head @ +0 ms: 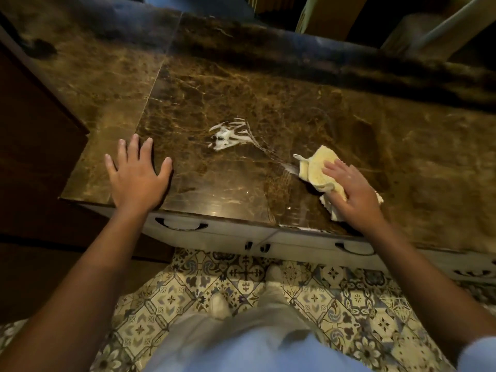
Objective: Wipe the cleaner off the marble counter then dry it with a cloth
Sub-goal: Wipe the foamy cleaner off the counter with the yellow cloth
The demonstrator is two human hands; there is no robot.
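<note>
A brown veined marble counter (268,84) fills the upper half of the view. White cleaner (228,135) lies smeared in streaks near its middle, with a thin wet trail running right and down to a pale yellow cloth (316,170). My right hand (351,191) presses flat on the cloth near the counter's front edge, to the right of the cleaner. My left hand (137,173) rests palm down on the bare marble at the front left, fingers spread, holding nothing.
White drawers with dark curved handles (181,226) sit under the counter's front edge. A raised dark marble ledge (349,65) runs along the back. A dark wooden cabinet (32,135) stands at the left. Patterned floor tiles (241,275) lie below.
</note>
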